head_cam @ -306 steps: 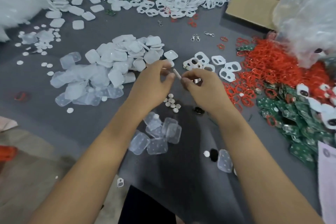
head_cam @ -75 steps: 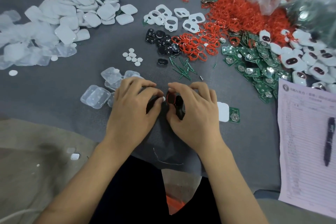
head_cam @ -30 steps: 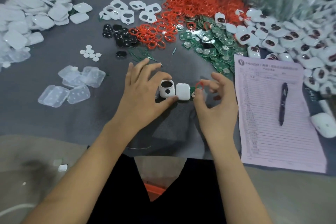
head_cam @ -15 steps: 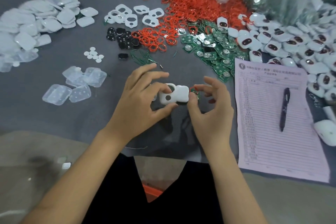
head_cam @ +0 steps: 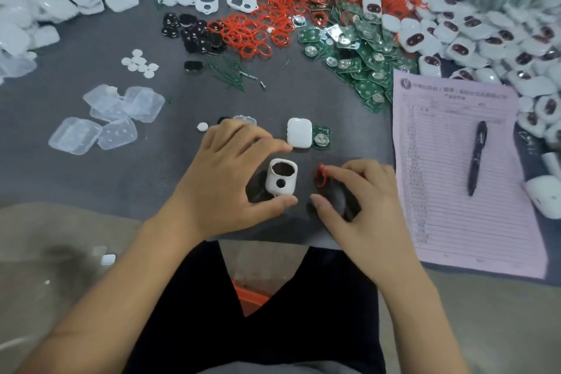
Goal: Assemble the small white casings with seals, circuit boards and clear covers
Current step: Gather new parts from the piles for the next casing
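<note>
Left hand [head_cam: 230, 179] pinches the white casing [head_cam: 281, 177]; right hand [head_cam: 361, 200] pinches a red seal [head_cam: 321, 174]. Casing looks light, rigid; the floppy seal wants rim-holding.

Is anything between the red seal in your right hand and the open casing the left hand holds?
Nothing visible. The right hand pinches the red seal just beside the white casing, which the left hand holds with its large opening facing up; only bare grey table shows in the gap.
</note>
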Demonstrator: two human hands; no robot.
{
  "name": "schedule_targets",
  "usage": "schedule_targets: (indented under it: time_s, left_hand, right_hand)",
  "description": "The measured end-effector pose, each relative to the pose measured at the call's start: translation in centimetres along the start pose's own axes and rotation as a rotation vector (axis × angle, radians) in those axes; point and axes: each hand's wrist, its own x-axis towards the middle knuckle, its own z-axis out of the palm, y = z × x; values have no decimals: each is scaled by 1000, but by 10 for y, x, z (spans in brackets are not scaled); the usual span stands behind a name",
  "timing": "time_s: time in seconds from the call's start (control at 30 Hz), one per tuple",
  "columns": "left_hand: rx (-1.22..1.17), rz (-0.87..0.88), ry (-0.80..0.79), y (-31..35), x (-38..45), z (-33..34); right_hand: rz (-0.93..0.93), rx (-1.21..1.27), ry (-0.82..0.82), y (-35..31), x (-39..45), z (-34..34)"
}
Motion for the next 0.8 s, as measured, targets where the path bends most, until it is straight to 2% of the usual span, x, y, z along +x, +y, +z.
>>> schedule_targets:
  time_s: [0.17, 0.27, 0.43, 0.6, 0.8]
  left_hand:
    - [23, -21, 5, 5, 0, -1]
    - [14, -25, 3, 5, -1, -2]
    - [-2, -12, -21, 5, 0, -3]
    - [-31, -29, -26, 5, 1, -5]
    - [-25, -17, -30, 5, 1, -4]
  right_hand:
    - [61, 89, -75, 0, 6, -8]
    - [93, 104, -40, -5, 9, -4]
    - [29, 83, 42, -7, 10, 7]
    - [-160, -104, 54, 3, 1, 4]
    - [-119, 0, 54, 2, -6, -6]
